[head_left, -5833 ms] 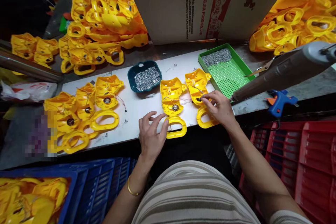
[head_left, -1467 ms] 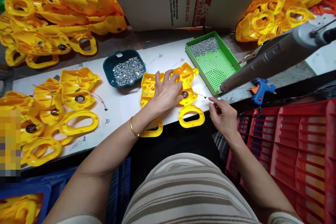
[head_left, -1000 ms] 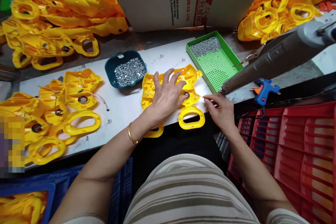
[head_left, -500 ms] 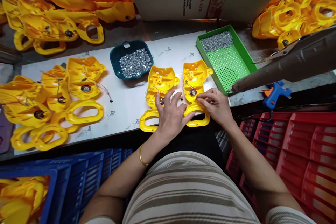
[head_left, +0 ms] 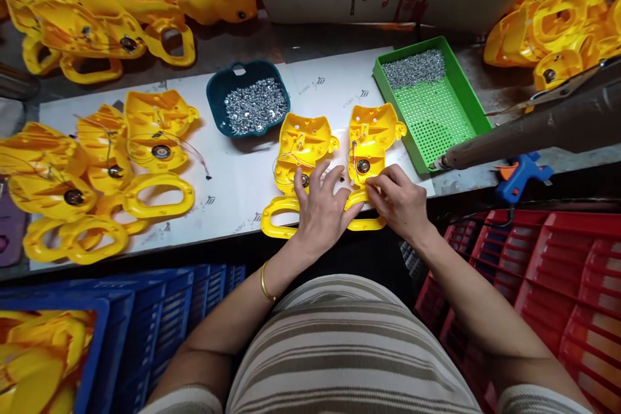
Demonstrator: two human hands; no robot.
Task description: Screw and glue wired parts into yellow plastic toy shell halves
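Note:
Two yellow plastic shell halves with ring handles lie inside-up before me, each with wires and a round metal part. My left hand (head_left: pixel 323 210) has its fingers spread over the lower part of the left shell (head_left: pixel 305 136). Its thumb lies against the handle of the right shell (head_left: pixel 371 126). At the top of that handle, just below the round metal part (head_left: pixel 362 166), my right hand (head_left: pixel 402 202) pinches thumb and fingertips together. Whatever sits between those fingertips is too small and hidden to name. A small dark plug (head_left: pixel 342 178) shows between the shells.
Behind stands a dark teal tray (head_left: pixel 216 100) of small metal pieces. A green basket (head_left: pixel 463 100) of screws is at the right, with a dark tool (head_left: pixel 528 116) reaching over it and a blue glue gun (head_left: pixel 519 178) beyond. More yellow shells (head_left: pixel 158 123) lie left.
The view has shifted slightly, so the table's things appear a little higher and further right. My right fingertips have moved slightly down, from the shell's edge onto the handle top. My left hand stays spread.

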